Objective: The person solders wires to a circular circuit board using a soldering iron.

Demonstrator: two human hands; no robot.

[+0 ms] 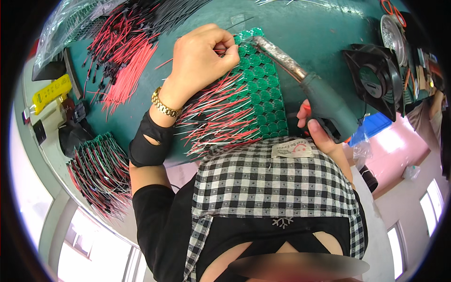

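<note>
A sheet of round green circuit boards [268, 96] lies on the green work surface in front of me. Many red, white and black wires [218, 117] stick out from its left side. My left hand [205, 58] is closed in a pinch over the sheet's far left corner, with a thin wire at its fingers. My right hand [322, 134] grips the dark green handle of a soldering gun [331, 101]. The gun's scorched metal barrel points up and left, its end close to my left fingertips above the boards. The exact contact there is too small to tell.
Loose red and black wires [131, 70] are heaped at the far left. Another wired board sheet [101, 164] sits at the near left edge, below a yellow object [52, 93]. A black fan [373, 82], a round metal dish [393, 40] and orange-handled scissors [394, 13] stand right.
</note>
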